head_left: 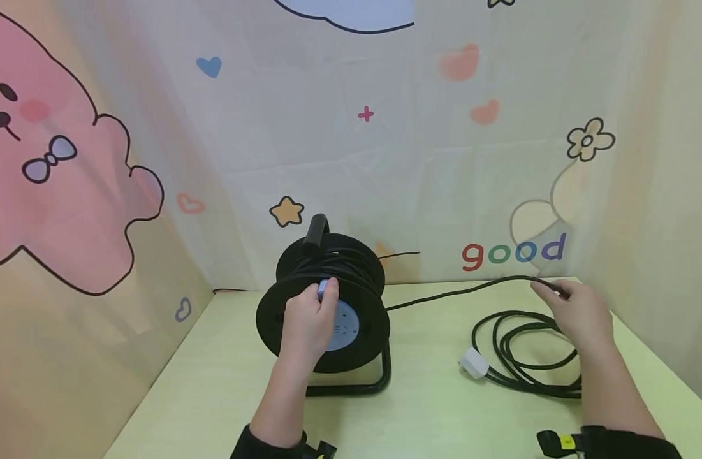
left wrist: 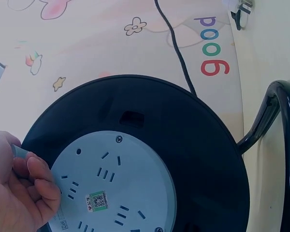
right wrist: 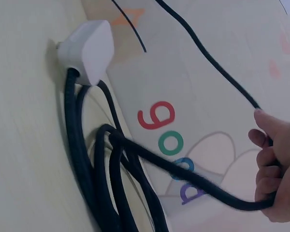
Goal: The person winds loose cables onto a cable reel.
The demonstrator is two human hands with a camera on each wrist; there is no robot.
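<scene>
A black cable reel (head_left: 369, 357) stands upright on its tube stand (head_left: 351, 390), with black cable wound on its drum. Its front carries a pale blue socket panel (left wrist: 121, 179). My left hand (head_left: 306, 322) grips the small pale blue crank knob (head_left: 322, 287) near the front disc's rim; in the left wrist view its fingers curl around it. To the right, my right hand (head_left: 583, 319) holds the black cable (head_left: 442, 296), fingers wrapped around it in the right wrist view. From there the cable runs slightly slack to the drum. Below that hand lie loose coils ending in a white plug (head_left: 474, 363).
The reel stands on a pale yellow-green table (head_left: 213, 408). Behind it hangs a printed cloth backdrop (head_left: 328, 140), and side panels flank the table. A black carrying handle (head_left: 315, 234) rises from the reel's top. A thin dark cord (head_left: 399, 255) shows behind the reel.
</scene>
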